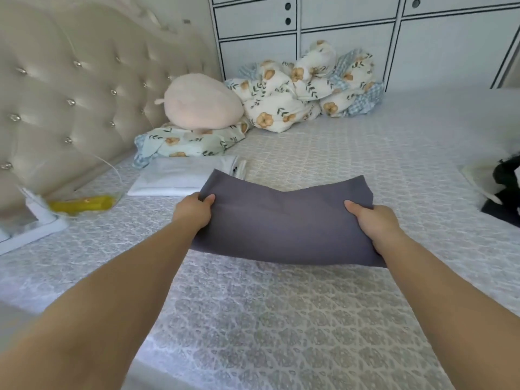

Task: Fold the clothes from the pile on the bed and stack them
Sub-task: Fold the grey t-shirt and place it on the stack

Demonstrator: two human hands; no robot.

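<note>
The grey cloth (284,220) is hanging folded above the bed (281,319), sagging in the middle between both hands. The left hand (194,211) is pinching its left edge, thumb on top, and the right hand (371,223) is pinching the right edge the same way — the far corners are lifting slightly.

The main risk is that the layers are sliding apart: with only the 2 side edges held, the slack middle is likely bowing, and a quick move could open the fold or leave the edges uneven. A loosened pinch on either side would be dropping 1 end onto the bed.

Just beyond the cloth's far left corner a white folded piece (180,177) is lying flat — probably the stack. Setting the cloth down crooked could be nudging it askew or overhanging it.

At the right edge, dark and white clothes (503,187) are waiting; this looks like the pile.
</note>
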